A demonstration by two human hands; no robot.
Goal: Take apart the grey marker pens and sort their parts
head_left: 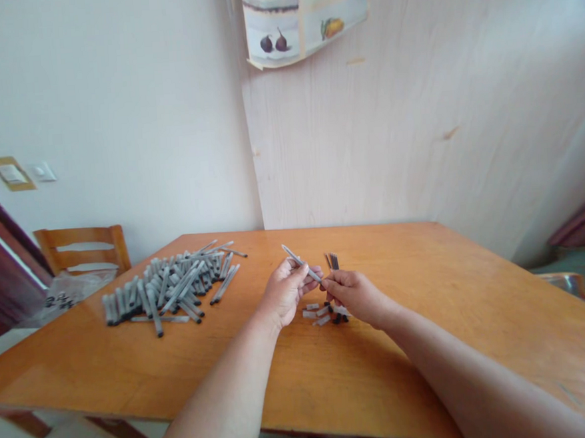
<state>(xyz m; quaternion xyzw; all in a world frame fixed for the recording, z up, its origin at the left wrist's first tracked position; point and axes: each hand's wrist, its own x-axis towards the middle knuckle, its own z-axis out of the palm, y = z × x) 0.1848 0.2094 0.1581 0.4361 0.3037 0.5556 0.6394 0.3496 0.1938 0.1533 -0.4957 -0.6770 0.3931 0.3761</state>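
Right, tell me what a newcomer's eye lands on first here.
First, the two hands meeting mid-table: the left hand pinches a slim grey pen barrel, its tip met by the right hand, which also holds a few dark refills. Next, the big heap of grey pen barrels on the wooden table at the left. A few short grey caps lie under the hands.

Both hands' grip on one grey pen [300,261], left hand [288,290], right hand [354,294], above wooden table [429,316].
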